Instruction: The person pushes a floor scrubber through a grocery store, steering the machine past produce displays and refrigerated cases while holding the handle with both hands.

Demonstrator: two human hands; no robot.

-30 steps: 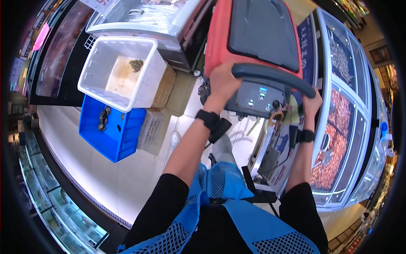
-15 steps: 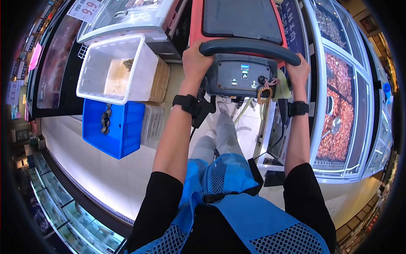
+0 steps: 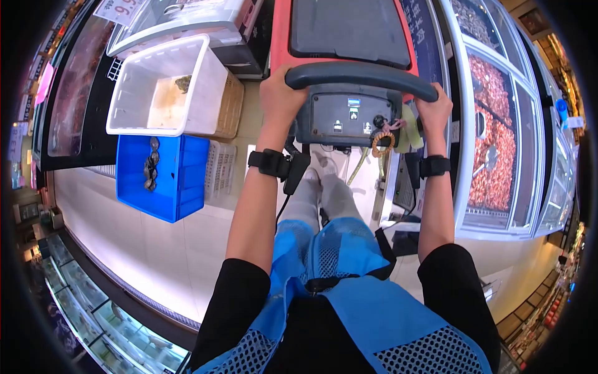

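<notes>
A dark curved handlebar [image 3: 361, 73] spans the back of a red machine [image 3: 281, 31] with a black lid. My left hand [image 3: 283, 93] is wrapped round the bar's left end, and my right hand [image 3: 434, 107] grips its right end. Below the bar is a grey control panel [image 3: 349, 115] with small labels. At the panel's right side hang a key and a beige coiled ring [image 3: 382, 144]. Black straps with small devices sit on both wrists, the left one [image 3: 269, 163] with a cable running down.
On the left, a white tub [image 3: 205, 93] stands beside a blue crate [image 3: 190, 177] holding dark shells. A freezer case [image 3: 462, 156] of reddish food lines the right side. Glass tanks [image 3: 112, 318] are at the lower left, and a price sign [image 3: 118, 9] at the upper left.
The tubs and freezer case have shifted slightly upward and left in view. The bar and panel sit a little further left and lower. Both hands still hold the bar.
</notes>
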